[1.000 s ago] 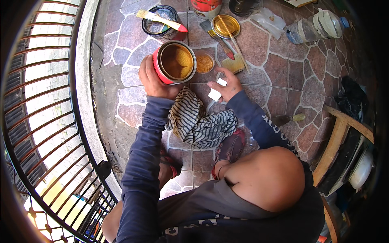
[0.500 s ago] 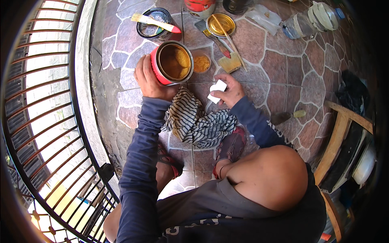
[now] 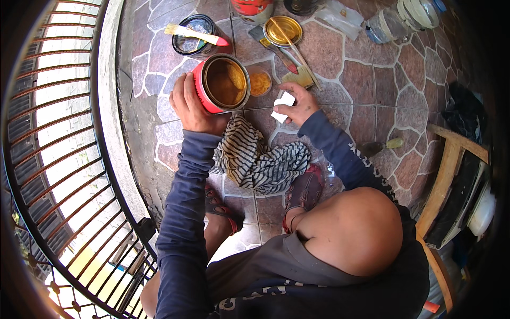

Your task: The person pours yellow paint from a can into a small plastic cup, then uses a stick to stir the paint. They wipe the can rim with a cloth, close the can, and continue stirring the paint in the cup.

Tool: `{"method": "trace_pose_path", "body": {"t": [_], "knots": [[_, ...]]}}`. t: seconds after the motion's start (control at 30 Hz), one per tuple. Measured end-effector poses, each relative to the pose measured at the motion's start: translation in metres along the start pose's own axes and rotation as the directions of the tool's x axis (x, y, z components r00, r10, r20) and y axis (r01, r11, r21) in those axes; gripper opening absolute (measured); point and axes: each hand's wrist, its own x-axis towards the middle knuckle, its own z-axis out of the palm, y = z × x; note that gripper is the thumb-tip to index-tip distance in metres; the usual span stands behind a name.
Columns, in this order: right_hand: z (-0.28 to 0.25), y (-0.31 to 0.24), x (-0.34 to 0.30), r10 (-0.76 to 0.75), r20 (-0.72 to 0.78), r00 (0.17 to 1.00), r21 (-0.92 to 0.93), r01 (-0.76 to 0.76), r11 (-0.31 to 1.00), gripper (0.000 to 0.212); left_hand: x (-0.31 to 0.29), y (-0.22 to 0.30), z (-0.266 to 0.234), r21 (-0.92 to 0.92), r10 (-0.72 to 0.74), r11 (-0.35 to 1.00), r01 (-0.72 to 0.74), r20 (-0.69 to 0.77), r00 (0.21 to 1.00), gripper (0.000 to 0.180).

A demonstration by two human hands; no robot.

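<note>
My left hand (image 3: 192,106) is wrapped round the side of a red paint can (image 3: 200,87), which tilts a little toward me. Its open mouth shows golden-brown paint (image 3: 228,85) inside. Between the thumb and fingers of my right hand (image 3: 302,105) is a small folded white piece (image 3: 283,105), perhaps paper or card. Just right of the can stands a clear cup (image 3: 260,84) with orange-gold stuff in it. A striped cloth (image 3: 260,157) lies crumpled on the floor below both hands, in front of my feet.
A flat brush (image 3: 196,34) rests across a dark can (image 3: 192,48). Beyond the cup lie a gold lid (image 3: 282,32) with a stick over it and more brushes (image 3: 284,56). Plastic bottles (image 3: 393,24) lie far right. A metal railing (image 3: 64,143) runs along the left, a wooden frame (image 3: 438,186) right.
The whole view has shifted slightly, so floor things sit a little further left and up. Both hands keep their holds on the can and the white piece.
</note>
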Motion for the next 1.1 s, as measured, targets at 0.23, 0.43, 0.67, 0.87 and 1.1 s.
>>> {"method": "trace_pose_path", "body": {"t": [0.23,0.43,0.67,0.87,1.1], "knots": [[0.001,0.009,-0.001,-0.001,0.003,1.000,-0.010,0.001,1.000,0.057,0.005,0.006,0.000,-0.004,0.007,1.000,-0.007,-0.008,1.000,0.105],[0.004,0.009,-0.001,0.002,0.050,0.999,-0.015,-0.001,1.000,0.062,0.006,0.008,0.000,-0.001,0.023,1.000,-0.023,-0.010,1.000,0.102],[0.006,0.008,0.000,-0.027,0.023,0.999,-0.066,0.028,0.997,0.063,0.010,0.007,0.004,0.001,0.045,0.999,-0.045,-0.028,0.999,0.101],[0.006,0.006,0.000,-0.046,0.021,0.999,-0.075,0.048,0.996,0.064,0.011,0.007,0.003,0.000,0.049,0.999,-0.049,-0.023,0.999,0.102],[0.005,0.005,-0.001,-0.034,0.012,0.999,-0.083,0.035,0.996,0.064,0.012,0.007,0.005,0.019,0.068,0.998,-0.067,-0.025,0.997,0.101]]}}
